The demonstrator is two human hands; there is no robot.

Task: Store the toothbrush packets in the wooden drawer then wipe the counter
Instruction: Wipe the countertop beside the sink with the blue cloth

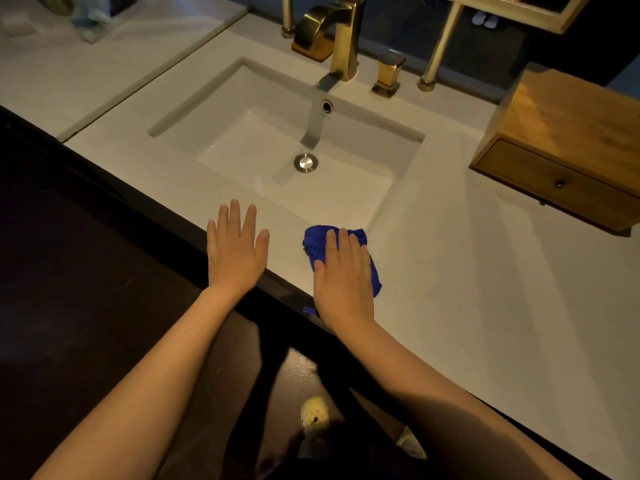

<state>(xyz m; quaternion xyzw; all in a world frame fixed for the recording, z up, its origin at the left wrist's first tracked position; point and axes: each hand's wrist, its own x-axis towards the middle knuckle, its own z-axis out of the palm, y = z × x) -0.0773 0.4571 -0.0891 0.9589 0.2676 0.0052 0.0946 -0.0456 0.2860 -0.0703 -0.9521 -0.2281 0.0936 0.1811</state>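
Note:
My right hand lies flat on a crumpled blue cloth, pressing it onto the white counter just in front of the sink's near right corner. My left hand rests flat on the counter's front edge with its fingers spread and nothing in it. The wooden drawer box stands at the right on the counter, its drawer pushed in, with a small dark knob. No toothbrush packets are in sight.
A white rectangular sink with a metal drain is sunk in the counter's middle. A gold tap and a gold handle stand behind it. The counter's dark front edge runs diagonally past both hands.

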